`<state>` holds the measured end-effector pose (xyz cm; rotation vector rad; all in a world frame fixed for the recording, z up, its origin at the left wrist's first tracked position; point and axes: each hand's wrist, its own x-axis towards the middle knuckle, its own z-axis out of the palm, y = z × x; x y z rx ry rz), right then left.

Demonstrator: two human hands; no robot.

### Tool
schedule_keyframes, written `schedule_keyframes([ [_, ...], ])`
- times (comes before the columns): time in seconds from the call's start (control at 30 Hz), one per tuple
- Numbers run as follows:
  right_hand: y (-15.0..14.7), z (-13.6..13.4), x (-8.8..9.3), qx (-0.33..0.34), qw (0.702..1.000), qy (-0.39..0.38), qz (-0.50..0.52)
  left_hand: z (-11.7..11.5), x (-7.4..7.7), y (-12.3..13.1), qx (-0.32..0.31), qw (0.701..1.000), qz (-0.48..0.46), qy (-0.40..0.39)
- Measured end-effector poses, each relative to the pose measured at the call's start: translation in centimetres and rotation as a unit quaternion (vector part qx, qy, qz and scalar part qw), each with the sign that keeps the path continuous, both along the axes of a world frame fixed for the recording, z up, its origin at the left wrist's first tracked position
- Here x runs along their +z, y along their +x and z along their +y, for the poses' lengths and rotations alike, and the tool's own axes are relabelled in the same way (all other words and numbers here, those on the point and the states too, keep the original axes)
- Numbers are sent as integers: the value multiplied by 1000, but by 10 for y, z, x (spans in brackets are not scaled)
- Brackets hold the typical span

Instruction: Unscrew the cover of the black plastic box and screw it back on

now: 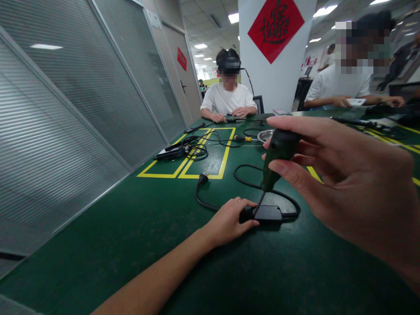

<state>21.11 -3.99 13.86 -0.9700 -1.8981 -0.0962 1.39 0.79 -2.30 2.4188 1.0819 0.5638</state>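
Note:
My right hand [337, 170] grips a screwdriver [278, 153] by its dark green handle, index finger on top and thumb at the side. The shaft slants down to a black power adapter box [268, 214] lying flat on the green table [138, 245]. Where the tip meets the box is hard to make out. My left hand [231, 221] is closed around the box's left end, thumb at the near side and fingers at the far side. A black cable leaves the box's right end and loops behind. Another cable runs left to a plug [203, 177].
Yellow tape [226, 153] outlines rectangles farther off, with tangled black cables [197, 151] over them. Beyond lie a yellow-and-black screwdriver [242, 138] and a metal bowl [265, 136]. Two people sit across the table, one at the far end, one at right. A glass partition [82, 109] borders the left.

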Motion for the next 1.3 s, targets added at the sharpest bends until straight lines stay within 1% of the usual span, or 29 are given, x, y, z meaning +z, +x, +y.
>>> schedule_keyframes([
  [0.17, -6, 2, -2, -17, 999, 24, 18, 0, -1, 0, 1, 1000, 2, 3],
  [0.23, -7, 2, -2, -22, 999, 21, 15, 0, -1, 0, 2, 1000, 1, 3],
  [0.4, -2, 1, -3, 15, 1000, -9, -2, 0, 0, 0, -1, 1000, 0, -1],
  [0.5, 0, 2, -5, 30, 999, -11, -14, 0, 0, -1, -4, 1000, 0, -5],
  [0.6, 0, 5, -6, 9, 1000, 7, -5, 1, -1, -1, -4, 1000, 0, -6],
  [0.67, 0, 7, -6, 6, 1000, 2, 4, 0, -1, -1, -1, 1000, 0, -7],
  [0.83, 1, 11, -7, 92, 993, -63, 28, -1, 1, -1, 3, 1000, 3, -10],
  [0.97, -1, 14, -13, 84, 994, -50, 49, -1, 2, 0, 4, 1000, 4, -10],
  [1.0, -1, 15, -14, 88, 993, -57, 56, -1, 2, 0, 4, 1000, 5, -10],
  [1.1, 4, 14, -13, 143, 980, -112, 84, -1, 2, -1, 1, 1000, 7, -11],
  [1.13, 8, 12, -11, 148, 978, -117, 94, -1, 2, -1, -1, 1000, 7, -11],
  [1.17, 14, 10, -8, 133, 980, -104, 106, -2, 3, -1, -2, 1000, 7, -12],
  [1.2, 19, 7, -6, 101, 985, -79, 117, -2, 4, -1, -4, 1000, 6, -12],
  [1.27, 32, 2, -1, 18, 990, -33, 139, -4, 7, 1, -18, 1000, 3, -3],
  [1.3, 38, -1, 0, -17, 989, -22, 147, -4, 8, 3, -28, 1000, 1, 8],
])
